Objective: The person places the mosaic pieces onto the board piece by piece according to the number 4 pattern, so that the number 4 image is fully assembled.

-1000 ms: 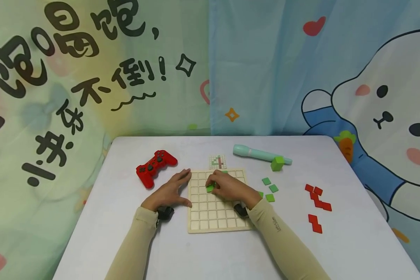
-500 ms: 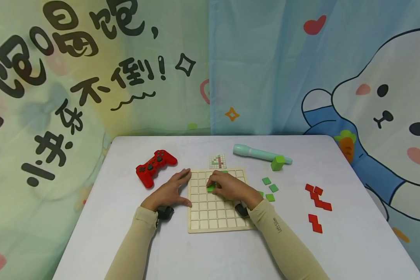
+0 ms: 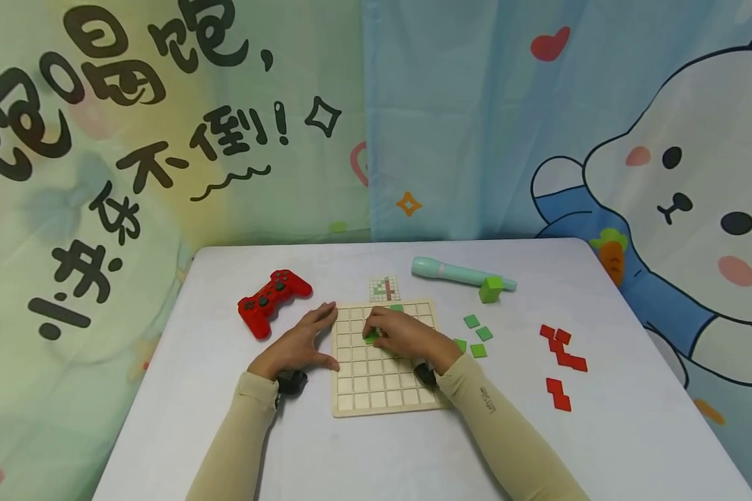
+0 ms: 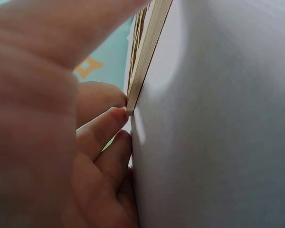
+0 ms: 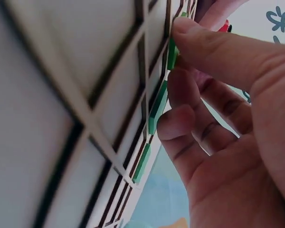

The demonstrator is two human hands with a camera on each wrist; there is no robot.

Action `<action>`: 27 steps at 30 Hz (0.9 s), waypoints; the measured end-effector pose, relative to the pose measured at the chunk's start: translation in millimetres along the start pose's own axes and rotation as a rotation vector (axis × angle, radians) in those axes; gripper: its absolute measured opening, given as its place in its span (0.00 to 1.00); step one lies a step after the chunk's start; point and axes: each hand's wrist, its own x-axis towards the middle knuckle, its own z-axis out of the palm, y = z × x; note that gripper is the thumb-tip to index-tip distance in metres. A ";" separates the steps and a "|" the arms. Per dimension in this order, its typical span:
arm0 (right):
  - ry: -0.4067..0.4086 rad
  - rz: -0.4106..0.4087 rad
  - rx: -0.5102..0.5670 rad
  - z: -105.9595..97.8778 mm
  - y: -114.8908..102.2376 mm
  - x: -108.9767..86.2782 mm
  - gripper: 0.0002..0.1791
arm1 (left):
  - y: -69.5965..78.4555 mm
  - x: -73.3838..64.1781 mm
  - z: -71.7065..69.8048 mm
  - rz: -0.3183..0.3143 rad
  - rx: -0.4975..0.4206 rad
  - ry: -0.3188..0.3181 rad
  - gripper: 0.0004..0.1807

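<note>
A pale wooden grid board (image 3: 367, 385) lies flat on the white table. My left hand (image 3: 296, 348) rests along its left side with fingers spread; in the left wrist view, fingertips touch the board's corner (image 4: 129, 112). Over the board's upper left part, my right hand (image 3: 407, 337) pinches a green square tile (image 5: 173, 53) at one of the cells. Two other green tiles, a nearer one (image 5: 157, 108) and a farther one (image 5: 142, 163), sit in cells beyond. One green tile (image 3: 397, 307) shows in the top row in the head view; the right hand hides nearby cells.
A small pattern card (image 3: 384, 289) lies behind the board. Loose green tiles (image 3: 479, 351) lie right of it, red tiles (image 3: 562, 357) farther right. A red game controller (image 3: 272, 303) lies back left; a mint-green microphone-shaped object (image 3: 451, 272) and a green cube (image 3: 491, 289) back right.
The head view has shifted slightly, moving everything a little left in the frame. Both hands keep nearly the same places at the board.
</note>
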 end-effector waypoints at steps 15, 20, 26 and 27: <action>0.585 0.385 0.238 -36.4 28.7 -138.3 0.16 | -1.5 0.0 -1.9 0.004 -0.005 -0.006 0.67; 0.577 0.540 0.243 -27.4 46.3 -172.2 0.17 | -1.4 -0.3 -4.0 -0.010 -0.002 -0.005 0.67; 0.492 0.511 0.179 -12.5 57.4 -185.4 0.19 | -1.3 0.0 -1.5 -0.015 -0.011 -0.010 0.67; 0.486 0.498 0.174 -10.5 58.6 -186.7 0.20 | -1.0 0.2 -0.9 -0.007 -0.009 -0.008 0.67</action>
